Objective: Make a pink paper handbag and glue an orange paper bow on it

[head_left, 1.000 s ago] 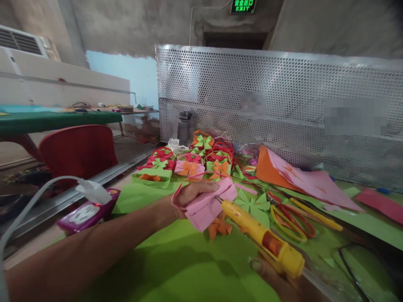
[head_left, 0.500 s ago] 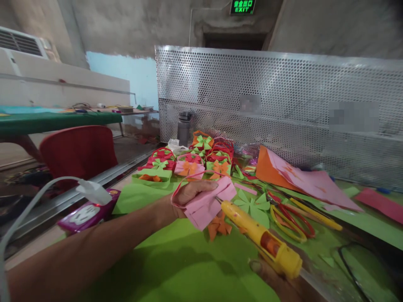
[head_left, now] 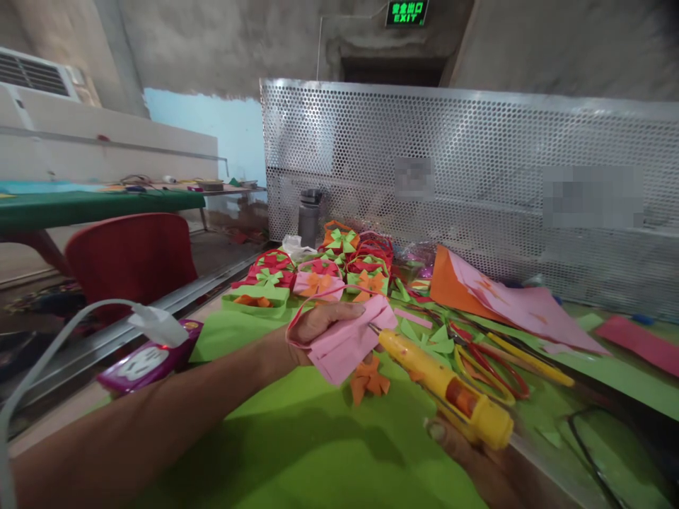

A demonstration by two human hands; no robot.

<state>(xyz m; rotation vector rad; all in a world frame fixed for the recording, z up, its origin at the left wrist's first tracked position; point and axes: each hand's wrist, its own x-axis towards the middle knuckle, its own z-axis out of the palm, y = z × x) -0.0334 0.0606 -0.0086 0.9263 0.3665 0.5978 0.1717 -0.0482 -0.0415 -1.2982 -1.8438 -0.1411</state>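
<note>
My left hand (head_left: 322,324) grips a small pink paper bag (head_left: 347,346), tilted, with its thin handle looping over the wrist side. In my right hand (head_left: 467,452) is a yellow hot glue gun (head_left: 440,385); its metal tip points at the bag's upper face, touching or very close to it. Part of the right hand's fingers is hidden behind the gun. Just below the bag an orange paper bow (head_left: 370,382) lies on green sheet material (head_left: 318,438). A light green paper bow (head_left: 438,341) sits partly behind the gun.
Several finished little bags with bows (head_left: 318,283) stand at the back. Scissors with yellow and red handles (head_left: 517,385) lie on the right, below pink sheets (head_left: 523,311). A purple power strip (head_left: 153,360) with a white plug is on the left. A grey bottle (head_left: 308,219) stands behind.
The glue gun's tip has shifted slightly up and right along the pink bag, and the gun covers more of the green bow. My left hand has barely moved.
</note>
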